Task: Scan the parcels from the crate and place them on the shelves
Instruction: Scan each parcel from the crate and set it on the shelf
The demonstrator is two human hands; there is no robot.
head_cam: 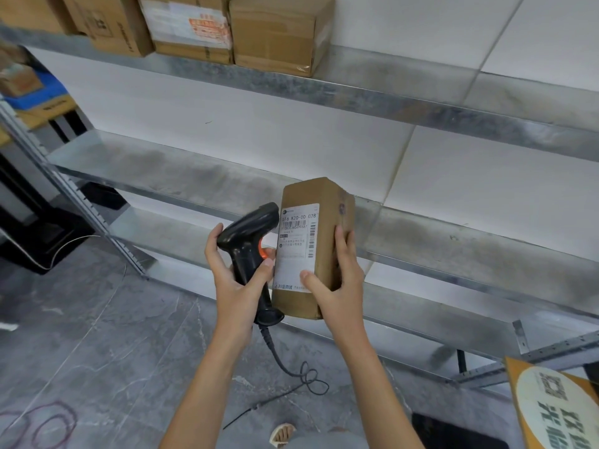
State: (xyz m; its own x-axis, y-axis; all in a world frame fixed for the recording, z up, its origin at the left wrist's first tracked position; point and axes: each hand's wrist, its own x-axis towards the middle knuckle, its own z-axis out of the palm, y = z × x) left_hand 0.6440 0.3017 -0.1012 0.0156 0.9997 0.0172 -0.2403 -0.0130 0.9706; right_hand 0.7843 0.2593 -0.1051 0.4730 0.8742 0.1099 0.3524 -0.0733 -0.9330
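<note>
My right hand (337,283) grips a tall brown cardboard parcel (327,202) upright in front of the metal shelves, its white shipping label with barcodes facing me. My left hand (231,273) holds a black barcode scanner (249,234) with an orange trigger by its handle. The scanner's head points at the label from the left, almost touching the parcel. A coiled black cable hangs from the scanner's base toward the floor.
Several cardboard parcels (275,30) stand on the upper metal shelf (389,92). The middle shelf (162,166) and lower shelf (437,309) run behind the parcel. An orange box (551,406) with a round white label sits at bottom right. Grey stone floor lies below.
</note>
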